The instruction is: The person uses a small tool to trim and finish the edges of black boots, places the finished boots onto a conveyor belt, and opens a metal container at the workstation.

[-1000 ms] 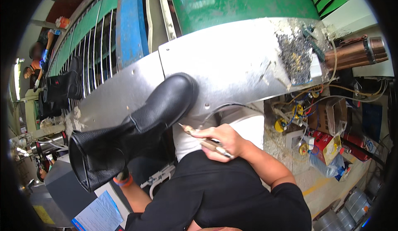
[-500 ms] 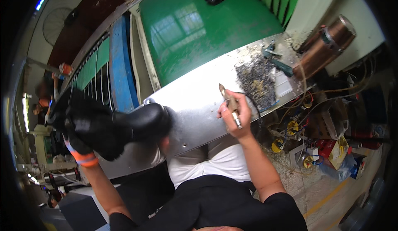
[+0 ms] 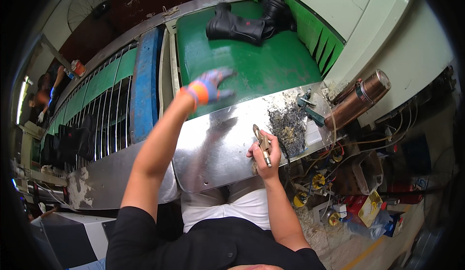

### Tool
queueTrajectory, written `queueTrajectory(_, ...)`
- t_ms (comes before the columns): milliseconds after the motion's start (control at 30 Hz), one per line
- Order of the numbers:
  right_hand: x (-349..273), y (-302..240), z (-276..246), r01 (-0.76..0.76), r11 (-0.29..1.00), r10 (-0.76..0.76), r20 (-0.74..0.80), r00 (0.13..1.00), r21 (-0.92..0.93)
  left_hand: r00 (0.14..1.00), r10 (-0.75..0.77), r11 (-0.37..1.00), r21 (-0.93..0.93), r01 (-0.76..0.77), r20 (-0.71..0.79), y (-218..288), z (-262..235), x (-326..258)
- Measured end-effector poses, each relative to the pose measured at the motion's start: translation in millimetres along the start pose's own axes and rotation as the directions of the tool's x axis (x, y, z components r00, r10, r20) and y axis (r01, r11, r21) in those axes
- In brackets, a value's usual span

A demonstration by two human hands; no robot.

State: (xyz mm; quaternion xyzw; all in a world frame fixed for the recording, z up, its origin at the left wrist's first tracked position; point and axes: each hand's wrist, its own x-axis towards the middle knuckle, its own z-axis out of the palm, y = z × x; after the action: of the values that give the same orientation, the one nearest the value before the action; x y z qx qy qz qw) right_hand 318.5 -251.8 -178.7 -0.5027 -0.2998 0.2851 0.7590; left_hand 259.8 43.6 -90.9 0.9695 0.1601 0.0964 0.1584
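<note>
My left hand, in a grey glove with an orange cuff, reaches over the green belt. Its fingers are spread and blurred, with nothing in them. Beyond it, black boots lie on their sides at the belt's far end. In my right hand is a brass-coloured pen-like tool with a pointed tip, held above the metal table. A dark cord hangs beside that hand. On the wire rack at the left rest other black boots.
Dark trimmings are heaped on the table's right part, near a green hand tool and a copper-coloured flask. A blue beam divides belt and rack. Hoses and boxes crowd the floor at right. Other people work at far left.
The black boot my left hand held at the left is out of it; boots now rest on the rack. That hand has swung right, over the belt. My right hand keeps its tool.
</note>
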Motion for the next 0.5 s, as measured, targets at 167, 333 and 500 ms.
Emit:
queueTrajectory(167, -0.2, -2.9, -2.5, -0.02, 1.0, 0.02, -0.019, 1.0, -0.003, 0.977, -0.131, 0.991, -0.038, 0.127, -0.167, -17.2, 53.3, -184.4)
queueTrajectory(333, -2.4, -6.2, 8.1, -0.061, 0.996, 0.06, -0.008, 0.998, -0.067, 0.925, -0.325, 0.938, 0.056, 0.341, -0.194, -21.9, 27.1, -320.9)
queueTrajectory(500, -5.5, -8.2, 8.8, -0.014, 0.992, 0.007, -0.059, 0.998, -0.124, 0.631, -0.654, 0.653, 0.109, 0.749, -0.417, -108.8, 6.4, -399.9)
